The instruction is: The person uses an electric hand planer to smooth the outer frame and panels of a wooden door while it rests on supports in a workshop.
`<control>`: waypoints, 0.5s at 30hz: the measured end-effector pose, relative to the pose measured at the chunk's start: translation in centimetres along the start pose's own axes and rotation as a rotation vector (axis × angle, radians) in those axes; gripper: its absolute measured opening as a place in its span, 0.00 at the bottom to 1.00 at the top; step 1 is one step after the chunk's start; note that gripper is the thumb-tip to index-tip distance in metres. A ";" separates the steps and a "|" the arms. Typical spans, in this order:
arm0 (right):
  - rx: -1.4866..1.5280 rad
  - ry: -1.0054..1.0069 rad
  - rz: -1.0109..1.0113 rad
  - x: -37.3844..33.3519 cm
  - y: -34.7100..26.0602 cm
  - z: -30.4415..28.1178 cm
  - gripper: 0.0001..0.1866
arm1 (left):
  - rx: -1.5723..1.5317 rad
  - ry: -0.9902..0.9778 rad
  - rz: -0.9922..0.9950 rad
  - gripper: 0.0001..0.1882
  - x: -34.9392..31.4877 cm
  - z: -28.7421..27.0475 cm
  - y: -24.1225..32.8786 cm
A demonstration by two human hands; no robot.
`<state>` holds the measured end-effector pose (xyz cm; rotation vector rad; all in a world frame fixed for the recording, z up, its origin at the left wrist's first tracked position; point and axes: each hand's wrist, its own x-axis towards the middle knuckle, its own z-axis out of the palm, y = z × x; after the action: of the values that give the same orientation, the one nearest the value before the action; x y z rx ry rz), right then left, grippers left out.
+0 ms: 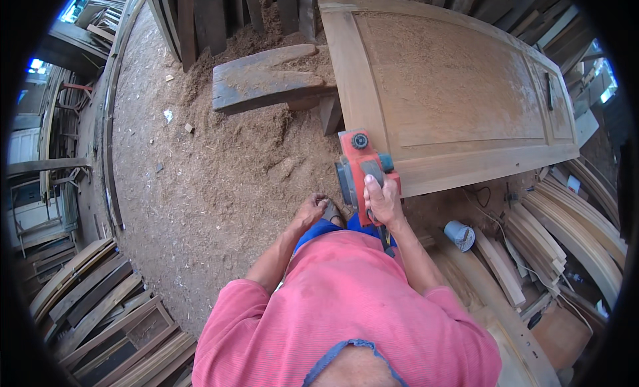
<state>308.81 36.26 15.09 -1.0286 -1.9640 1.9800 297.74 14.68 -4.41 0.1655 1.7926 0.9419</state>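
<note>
While stacks of long weathered wooden planks (93, 300) lie piled at the far left, a wide spread of pale sawdust and wood shavings (219, 181) covers the ground beside them, reaching up to a heavy grey wooden sawhorse beam (266, 81) that runs under the near corner of the workpiece. Just right of the sawdust, low in the middle of the view, the left hand (311, 210) hangs down by the person's leg, fingers curled loosely inward; whether it has hold of anything cannot be told, though it is close to a foot in a sandal (331, 212) and blue shorts (319, 228). Next to it, the right hand (381, 199) is wrapped tightly around the rear handle of a red and grey electric hand planer (363, 164), fingers closed fully about the grip. That planer sits at the near left corner of a large unfinished panelled wooden door (452, 87), which lies flat and dusted with shavings, its bottom rail just beside the tool's body. A dark power cord (386, 239) hangs below the right hand. Below both hands, the person's pink shirt (346, 320) fills the lower middle. Further right, a small blue-grey can (460, 235) lies on its side near a bundle of curved pale wooden strips (566, 234) stacked along the right edge.
</note>
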 end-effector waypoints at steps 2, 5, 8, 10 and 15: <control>0.006 0.006 -0.006 1.6 -0.3 0.4 0.30 | -0.003 0.004 0.006 0.26 0.2 0.3 -0.4; -0.006 0.021 -0.064 3.5 -1.0 0.8 0.31 | -0.014 0.014 0.016 0.26 0.4 0.2 -0.9; -0.009 0.037 -0.108 4.8 -1.4 1.1 0.32 | -0.043 0.030 0.000 0.26 0.2 -0.1 -1.1; -0.031 0.058 -0.119 5.7 -1.5 1.4 0.31 | -0.065 0.042 -0.022 0.26 -0.2 -0.4 -1.2; -0.040 0.072 -0.110 8.1 -2.5 1.6 0.28 | -0.088 0.069 0.011 0.26 -0.1 -1.0 -1.8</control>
<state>300.97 39.87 14.44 -0.9641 -1.9843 1.8286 297.51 12.87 -5.43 0.0881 1.8107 1.0431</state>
